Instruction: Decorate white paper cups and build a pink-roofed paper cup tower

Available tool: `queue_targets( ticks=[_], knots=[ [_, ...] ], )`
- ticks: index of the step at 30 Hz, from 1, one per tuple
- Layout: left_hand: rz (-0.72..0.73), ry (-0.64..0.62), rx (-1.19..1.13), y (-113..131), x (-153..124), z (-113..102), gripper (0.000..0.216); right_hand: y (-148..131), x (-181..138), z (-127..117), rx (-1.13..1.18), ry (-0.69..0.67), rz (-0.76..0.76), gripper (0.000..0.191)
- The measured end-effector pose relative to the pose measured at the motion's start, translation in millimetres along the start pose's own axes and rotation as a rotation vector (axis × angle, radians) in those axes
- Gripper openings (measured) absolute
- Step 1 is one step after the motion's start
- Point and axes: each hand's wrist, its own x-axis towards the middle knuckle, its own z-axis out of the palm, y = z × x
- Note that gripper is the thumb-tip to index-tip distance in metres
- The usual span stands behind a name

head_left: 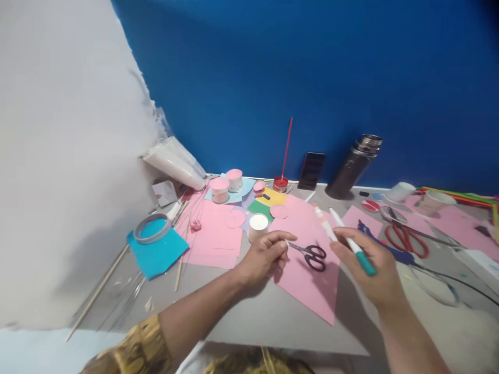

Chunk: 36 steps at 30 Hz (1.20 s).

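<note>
R hand [372,270] grips teal-capped marker [355,248], print too blurred to read.

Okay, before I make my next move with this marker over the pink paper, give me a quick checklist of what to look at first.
1. Marker gripped in the right hand: ok.
2. Marker tip uncovered: cannot tell; only the white barrel and the teal end show.
3. Pink sheet lying flat on the table: ok.
4. Pink sheet free of tools: not ok; the black-handled scissors lie on it between the two hands.
5. Left hand free to steady the sheet: cannot tell; its fingers are pinched together by the scissor tips, and what they hold, if anything, is hidden.
</note>
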Motion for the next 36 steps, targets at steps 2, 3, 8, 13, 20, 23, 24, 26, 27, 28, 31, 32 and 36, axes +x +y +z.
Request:
queue_targets(
  ticks=[2, 3, 8, 13, 20, 23, 24, 26, 27, 28, 31, 32, 36],
  knots=[
    [0.013, 0.015, -0.076, -1.4, 4.1, -1.4, 0.041, -2.2, -6.0, 0.5, -0.008, -0.083, -0.034, 0.016],
    [0.014, 0.01, -0.106, -2.9, 5.6, -1.4, 0.039, -3.8, -7.9, 0.8, -0.012, -0.126, -0.045, 0.015],
    [-0.019, 0.042, -0.202, -5.1, 8.3, -1.9, 0.043, -8.4, -10.6, -1.8, -0.049, -0.338, -0.074, 0.012],
    [-0.041, 0.066, -0.124, -1.6, 6.3, -2.5, 0.045, -4.7, -12.5, -2.8, -0.097, -0.372, -0.111, 0.013],
    [0.063, 0.087, 0.312, 6.3, -5.5, 11.1, 0.038, -6.5, -12.0, 3.9, -0.13, -0.409, -0.13, 0.013],
    [0.106, 0.125, 0.47, 3.9, -9.2, 14.3, 0.036, -8.4, -13.5, 9.0, -0.091, -0.44, -0.123, 0.017],
    [0.108, 0.131, 0.493, 2.0, -9.5, 14.1, 0.036, -8.6, -14.6, 10.7, -0.073, -0.445, -0.116, 0.017],
    [0.103, 0.143, 0.518, -2.1, -8.9, 12.8, 0.035, -8.3, -17.1, 13.8, -0.038, -0.447, -0.093, 0.016],
    [0.101, 0.15, 0.518, -4.0, -8.3, 12.1, 0.035, -8.1, -18.4, 15.0, -0.025, -0.447, -0.078, 0.017],
    [0.097, 0.154, 0.507, -5.6, -7.5, 11.7, 0.035, -7.9, -19.4, 15.9, -0.011, -0.447, -0.062, 0.018],
    [0.063, 0.142, 0.398, -8.4, -5.6, 12.6, 0.036, -7.5, -21.3, 17.5, 0.027, -0.455, -0.029, 0.02],
    [0.042, 0.128, 0.342, -8.7, -5.2, 13.5, 0.036, -7.4, -21.6, 17.8, 0.041, -0.456, -0.021, 0.02],
    [0.003, 0.117, 0.23, -6.6, -4.8, 16.7, 0.038, -8.3, -23.6, 19.2, 0.06, -0.427, 0.009, 0.02]
  ],
)
